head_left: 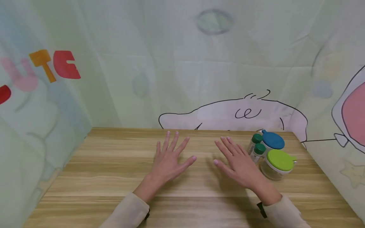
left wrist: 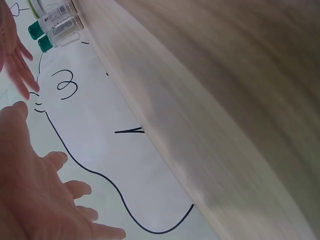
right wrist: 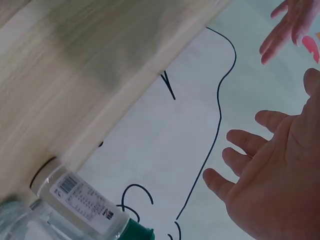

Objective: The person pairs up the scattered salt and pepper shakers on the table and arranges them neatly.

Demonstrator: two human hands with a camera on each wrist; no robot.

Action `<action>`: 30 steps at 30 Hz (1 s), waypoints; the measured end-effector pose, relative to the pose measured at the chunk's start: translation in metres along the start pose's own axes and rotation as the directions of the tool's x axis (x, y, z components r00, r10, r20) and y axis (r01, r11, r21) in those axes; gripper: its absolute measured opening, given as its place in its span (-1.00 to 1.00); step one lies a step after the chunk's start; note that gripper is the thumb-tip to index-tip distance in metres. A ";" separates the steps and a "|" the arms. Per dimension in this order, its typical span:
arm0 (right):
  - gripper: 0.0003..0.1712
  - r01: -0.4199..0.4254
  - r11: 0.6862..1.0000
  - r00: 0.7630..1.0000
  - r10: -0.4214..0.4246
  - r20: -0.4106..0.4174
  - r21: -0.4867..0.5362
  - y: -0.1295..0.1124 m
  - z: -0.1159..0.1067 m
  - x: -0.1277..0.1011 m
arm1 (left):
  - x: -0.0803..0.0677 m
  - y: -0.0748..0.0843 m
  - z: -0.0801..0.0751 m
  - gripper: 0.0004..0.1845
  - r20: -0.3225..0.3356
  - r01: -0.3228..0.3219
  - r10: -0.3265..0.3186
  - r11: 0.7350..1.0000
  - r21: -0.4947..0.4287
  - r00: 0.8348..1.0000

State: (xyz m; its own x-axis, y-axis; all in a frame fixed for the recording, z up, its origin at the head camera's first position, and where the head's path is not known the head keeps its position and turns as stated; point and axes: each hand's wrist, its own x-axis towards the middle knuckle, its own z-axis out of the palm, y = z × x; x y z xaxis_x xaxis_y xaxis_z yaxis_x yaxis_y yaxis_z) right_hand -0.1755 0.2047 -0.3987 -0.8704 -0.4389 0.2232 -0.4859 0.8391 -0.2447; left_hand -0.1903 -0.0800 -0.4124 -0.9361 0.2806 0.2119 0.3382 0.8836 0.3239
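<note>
My left hand is held palm down over the middle of the wooden table, its fingers spread and nothing in them. Likewise empty, my right hand stretches out palm down to the right of it, thumb apart from the fingers. Nearest to the right hand are two small spice bottles with green caps, just beyond its outer side. A glass jar with a lime-green lid stands by them, and behind it a jar with a blue lid. In the right wrist view, a labelled spice bottle shows close up.
The wooden table ends at a back edge against a printed cloth backdrop. More cloth hangs along the left and right sides. All the jars and bottles are grouped at the table's right rear.
</note>
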 end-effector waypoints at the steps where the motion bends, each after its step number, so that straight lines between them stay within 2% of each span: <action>1: -0.16 0.000 1.000 1.000 0.000 -0.001 0.001 0.001 -0.001 0.000 | 0.000 0.000 0.000 -0.12 0.004 0.003 -0.003 1.000 0.000 1.000; 5: -0.17 -0.006 1.000 1.000 0.006 -0.006 -0.002 0.004 -0.008 -0.003 | -0.001 -0.001 0.000 -0.12 0.012 0.005 -0.005 1.000 0.003 1.000; 12: -0.15 -0.042 0.999 0.999 0.042 -0.017 -0.028 0.008 -0.019 -0.009 | -0.002 0.004 0.006 -0.13 0.035 -0.040 0.040 0.999 0.011 0.999; 19: -0.19 -0.064 0.996 0.997 0.062 -0.046 -0.064 0.015 -0.030 -0.012 | -0.002 0.008 0.009 -0.12 0.023 -0.037 0.037 0.999 0.000 0.999; 25: -0.21 -0.078 0.996 0.995 0.075 -0.062 -0.047 0.026 -0.039 -0.017 | -0.001 0.004 0.006 -0.11 0.034 -0.010 0.011 1.000 -0.029 0.999; 30: -0.14 -0.085 0.996 0.991 0.080 -0.106 -0.042 0.039 -0.049 -0.024 | -0.001 0.005 0.005 -0.11 0.038 -0.019 0.020 0.999 -0.047 0.999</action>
State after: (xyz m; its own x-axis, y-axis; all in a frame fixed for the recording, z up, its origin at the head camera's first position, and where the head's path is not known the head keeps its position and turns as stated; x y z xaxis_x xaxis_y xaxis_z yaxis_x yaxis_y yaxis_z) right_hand -0.1697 0.2642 -0.3674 -0.8930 -0.3338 0.3019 -0.4065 0.8861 -0.2228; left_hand -0.1885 -0.0739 -0.4159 -0.9321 0.3125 0.1832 0.3596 0.8597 0.3627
